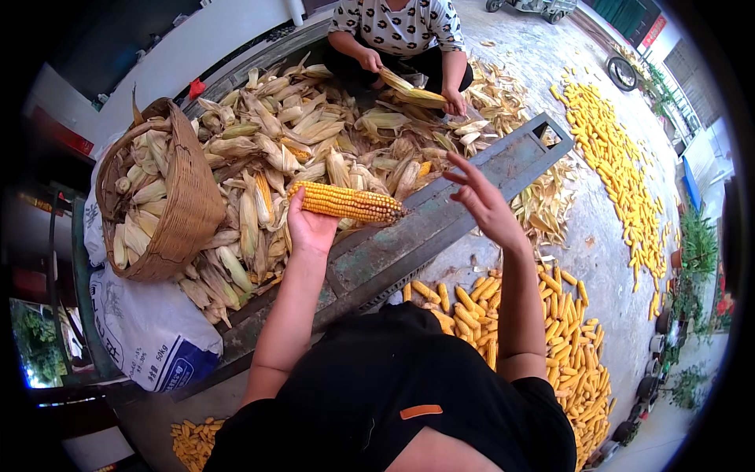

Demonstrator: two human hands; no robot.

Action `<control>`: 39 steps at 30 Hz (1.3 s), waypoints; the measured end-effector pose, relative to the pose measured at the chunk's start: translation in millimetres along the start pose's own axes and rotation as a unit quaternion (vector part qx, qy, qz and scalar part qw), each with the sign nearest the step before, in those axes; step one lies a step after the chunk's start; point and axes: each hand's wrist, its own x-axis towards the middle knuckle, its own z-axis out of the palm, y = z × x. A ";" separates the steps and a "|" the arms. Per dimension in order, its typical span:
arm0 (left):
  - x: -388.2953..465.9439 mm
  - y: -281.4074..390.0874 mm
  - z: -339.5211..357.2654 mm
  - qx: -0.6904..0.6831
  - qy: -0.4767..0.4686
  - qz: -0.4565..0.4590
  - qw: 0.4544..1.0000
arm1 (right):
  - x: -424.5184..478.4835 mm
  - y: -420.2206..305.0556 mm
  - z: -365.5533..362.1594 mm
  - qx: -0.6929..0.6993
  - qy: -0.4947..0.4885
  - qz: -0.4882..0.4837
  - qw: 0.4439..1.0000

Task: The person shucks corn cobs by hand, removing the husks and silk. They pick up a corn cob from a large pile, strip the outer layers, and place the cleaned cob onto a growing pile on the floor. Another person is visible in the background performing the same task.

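My left hand (312, 225) holds a husked ear of corn (348, 202) by its left end, thumb on top. The cob lies nearly level, its darker, reddish end towards the right, above the inner edge of a worn metal rail (401, 245). To the right, over that rail, my right hand (479, 197) is raised with its fingers spread and nothing in it. Beyond the cob lies a heap of corn ears in dry husks (271, 127), a few showing yellow kernels.
A woven basket (197, 200) of unhusked ears stands at left, over a white woven sack (147, 330). Opposite, a person (401, 29) holds a partly husked ear. Husked cobs (575, 366) are piled at lower right; more cobs (613, 171) spread across the concrete.
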 end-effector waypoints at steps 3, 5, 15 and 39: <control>-6.4 -3.7 14.6 0.003 -0.033 0.015 0.999 | 2.2 11.2 103.6 -0.230 0.011 -0.096 0.968; -13.4 7.9 8.3 0.032 -0.043 0.004 0.999 | 6.9 14.7 130.1 -0.204 0.067 0.003 0.977; -49.6 89.7 15.1 0.043 -0.058 0.105 0.992 | -7.9 25.2 172.1 0.246 -0.108 0.133 0.954; -75.6 107.2 -43.3 0.089 -0.035 0.042 0.995 | -10.1 53.9 243.1 0.043 0.155 0.166 0.973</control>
